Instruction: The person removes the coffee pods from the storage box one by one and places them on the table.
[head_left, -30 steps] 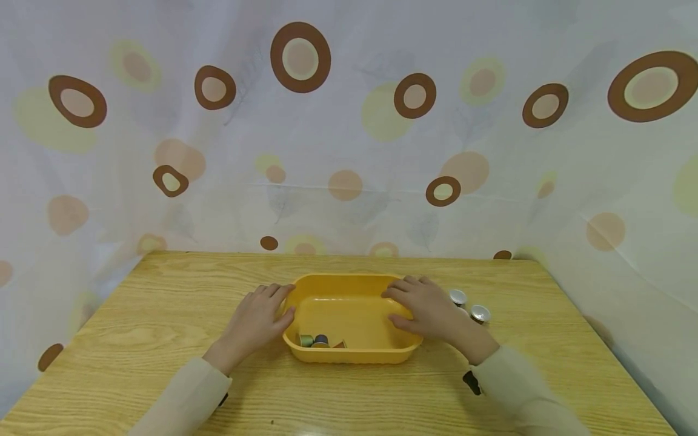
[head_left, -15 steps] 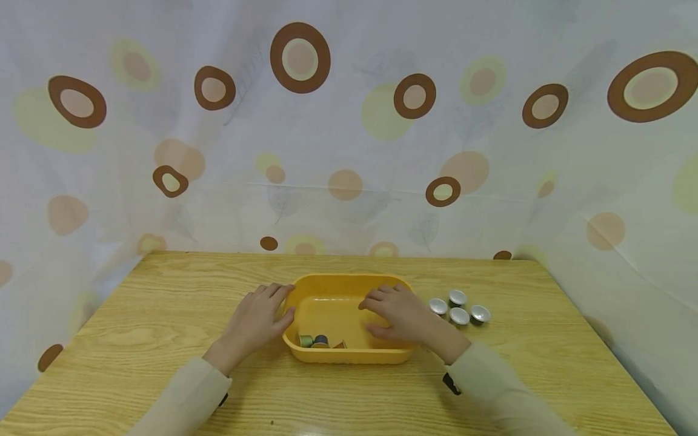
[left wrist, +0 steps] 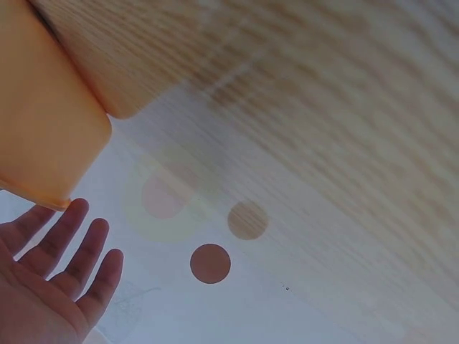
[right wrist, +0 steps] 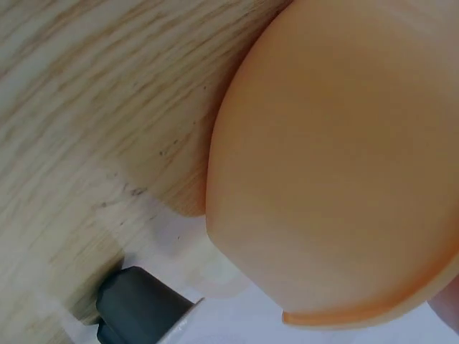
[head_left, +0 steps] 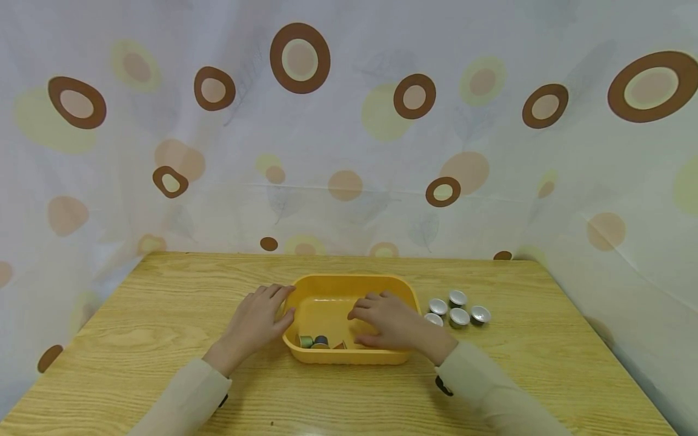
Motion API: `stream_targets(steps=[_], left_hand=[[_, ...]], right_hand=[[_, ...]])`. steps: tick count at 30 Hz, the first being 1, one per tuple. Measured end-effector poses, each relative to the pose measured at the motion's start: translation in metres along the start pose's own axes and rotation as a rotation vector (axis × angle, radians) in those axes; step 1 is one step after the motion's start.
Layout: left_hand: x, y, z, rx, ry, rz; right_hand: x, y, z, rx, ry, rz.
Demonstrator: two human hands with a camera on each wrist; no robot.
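Observation:
A yellow plastic basin [head_left: 357, 357] stands mid-table. At its left rim is my left hand [head_left: 259, 321]; the left wrist view shows its fingers [left wrist: 92, 247] fairly straight, with a fingertip against the rim. My right hand [head_left: 389, 321] hovers over the basin's right half, fingers loosely bent, with nothing seen in its grasp. Along the basin's near wall lie a green coffee capsule [head_left: 306, 342], a dark blue capsule [head_left: 321, 341] and a brownish-orange capsule [head_left: 340, 346]. Part of the basin's inside is hidden by my right hand.
Right of the basin, several dark coffee capsules [head_left: 459, 317] stand with silvery lids up. One dark capsule [right wrist: 147, 304] shows beside the basin's outer wall in the right wrist view. A patterned cloth [head_left: 349, 133] hangs behind the wooden table [head_left: 327, 399].
My right hand has moved left, from the basin's right rim to above its inside, uncovering more silver-lidded capsules. My left hand and the basin have stayed put.

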State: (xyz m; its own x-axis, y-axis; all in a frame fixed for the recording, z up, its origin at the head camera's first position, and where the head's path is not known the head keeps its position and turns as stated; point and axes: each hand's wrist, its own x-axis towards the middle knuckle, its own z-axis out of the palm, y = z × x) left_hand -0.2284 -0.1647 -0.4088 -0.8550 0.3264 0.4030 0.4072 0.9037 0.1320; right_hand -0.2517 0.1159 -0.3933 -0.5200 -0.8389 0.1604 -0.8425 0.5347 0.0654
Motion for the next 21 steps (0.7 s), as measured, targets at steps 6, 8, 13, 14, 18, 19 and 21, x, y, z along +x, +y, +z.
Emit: stream_targets(steps=[6, 8, 13, 14, 18, 19, 21], left_hand=[[0.0, -0.0002, 0.0008, 0.003, -0.005, -0.003], [0.0001, -0.0002, 0.0007, 0.003, -0.005, -0.003], [0.0002, 0.0002, -0.0008, -0.001, -0.002, 0.0], [0.0001, 0.0002, -0.001, -0.001, -0.002, 0.0], [0.0001, -0.0001, -0.0003, 0.011, -0.004, 0.002], [0.0001, -0.0002, -0.0002, 0.012, -0.006, 0.001], [0.0001, -0.0004, 0.0003, 0.016, -0.006, 0.001]], right_hand=[[0.0035, -0.0016, 0.0018, 0.008, -0.037, -0.028], [0.0042, -0.0022, 0.0014, 0.018, -0.043, -0.036], [0.0056, -0.0035, -0.0014, 0.03, -0.047, -0.064], [0.0058, -0.0038, -0.0021, 0.034, -0.05, -0.067], [0.0073, -0.0045, -0.0022, 0.046, -0.079, -0.064], [0.0077, -0.0044, -0.0016, 0.049, -0.089, -0.062], [0.0086, -0.0041, -0.0004, 0.051, -0.103, -0.06]])
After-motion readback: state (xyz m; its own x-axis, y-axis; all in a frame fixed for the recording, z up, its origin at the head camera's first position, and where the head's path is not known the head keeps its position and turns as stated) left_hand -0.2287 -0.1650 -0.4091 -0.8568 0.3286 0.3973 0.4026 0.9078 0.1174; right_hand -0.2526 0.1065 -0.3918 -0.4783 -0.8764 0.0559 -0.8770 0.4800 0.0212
